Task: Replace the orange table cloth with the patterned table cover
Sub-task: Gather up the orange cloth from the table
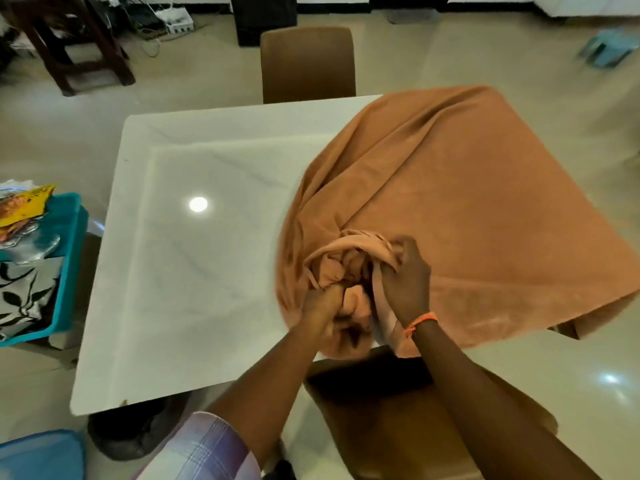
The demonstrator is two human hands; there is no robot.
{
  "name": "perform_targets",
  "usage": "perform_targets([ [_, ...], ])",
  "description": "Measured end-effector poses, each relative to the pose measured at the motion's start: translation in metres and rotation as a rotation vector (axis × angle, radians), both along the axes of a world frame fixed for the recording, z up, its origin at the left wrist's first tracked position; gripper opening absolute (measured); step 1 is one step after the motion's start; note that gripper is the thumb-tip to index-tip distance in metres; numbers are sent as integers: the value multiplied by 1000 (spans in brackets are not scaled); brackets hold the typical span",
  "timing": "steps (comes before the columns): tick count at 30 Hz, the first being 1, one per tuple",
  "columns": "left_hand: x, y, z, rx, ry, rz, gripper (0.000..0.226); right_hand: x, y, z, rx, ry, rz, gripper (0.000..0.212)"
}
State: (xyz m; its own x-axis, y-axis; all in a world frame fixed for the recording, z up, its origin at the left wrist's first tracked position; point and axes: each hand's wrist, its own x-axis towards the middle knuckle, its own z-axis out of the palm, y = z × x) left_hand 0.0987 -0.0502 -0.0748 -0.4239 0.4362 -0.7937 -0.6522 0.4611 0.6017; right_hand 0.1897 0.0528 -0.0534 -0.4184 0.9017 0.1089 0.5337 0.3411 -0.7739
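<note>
The orange table cloth [467,202] lies bunched on the right half of the white table [180,271], from about 1 o'clock to 4 o'clock, and its far and right edges hang over the table sides. The left half of the table is bare and shines with a light spot. Near 6 o'clock of the cloth both hands gather the fabric into a heap. The left hand [323,306] has a clenched grip on a fold of the cloth, and the right hand [403,282], with an orange band at the wrist, grasps another fold just beside it. The two hands are almost touching. At 9 o'clock, beside the table, a teal basket [67,271] holds a cover with black leaf pattern [20,292]. One brown chair [308,64] stands at 12 o'clock behind the table, another brown chair [415,427] at 6 o'clock under the arms
</note>
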Motion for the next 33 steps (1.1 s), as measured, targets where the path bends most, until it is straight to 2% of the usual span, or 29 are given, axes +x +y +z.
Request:
perform_targets([
  [1, 15, 14, 1, 78, -226, 50, 24, -2, 2, 10, 32, 26, 115, 36],
  [2, 28, 26, -1, 166, -388, 135, 31, -1, 5, 16, 86, -52, 280, 41],
  [4, 48, 41, -1, 291, -574, 356, 36, 10, 10, 4, 211, -317, 573, 40],
  [6, 59, 49, 2, 319, -639, 401, 37, 34, 30, -11, 215, -522, 707, 46],
  [9, 63, 48, 14, 209, -532, 171, 39, 68, 58, -27, 156, -772, 785, 61],
  [10, 63, 49, 20, 110, -419, 60, 44, 76, 64, -29, 176, -808, 809, 63],
  [11, 65, 50, 28, -59, -195, -118, 49, 82, 68, -30, 200, -821, 833, 65],
  [13, 69, 50, 34, -469, 538, -454, 63, 86, 70, -34, 242, -808, 864, 68],
  [14, 70, 50, 34, -574, 898, -611, 77, 84, 68, -36, 263, -799, 870, 69],
  [15, 72, 49, 32, -552, 1136, -772, 93, 82, 67, -36, 276, -785, 880, 70],
  [17, 74, 44, 16, -422, 1395, -1081, 121, 78, 68, -36, 264, -763, 902, 76],
  [18, 75, 42, 5, -382, 1517, -1160, 130, 76, 71, -38, 248, -764, 923, 80],
  [20, 73, 44, -20, -294, 1645, -1185, 127, 80, 77, -38, 178, -722, 982, 88],
  [22, 72, 52, -34, -244, 1589, -1165, 118, 93, 85, -31, 19, -539, 971, 94],
  [24, 70, 58, -46, -261, 1544, -1160, 117, 113, 93, -21, -140, -321, 846, 93],
  [25, 69, 61, -51, -278, 1529, -1151, 116, 125, 96, -19, -156, -275, 779, 97],
  [27, 73, 68, -57, -283, 1485, -1057, 108, 147, 104, -24, -87, -407, 682, 116],
  [29, 83, 84, -55, -204, 1415, -825, 93, 165, 110, -37, -62, -628, 618, 132],
  [30, 90, 96, -49, -182, 1345, -687, 91, 171, 113, -42, -90, -632, 597, 133],
  [32, 107, 121, -36, -193, 1142, -433, 91, 177, 120, -41, -198, -437, 577, 121],
  [33, 116, 133, -30, -176, 994, -297, 81, 175, 125, -36, -234, -314, 546, 114],
])
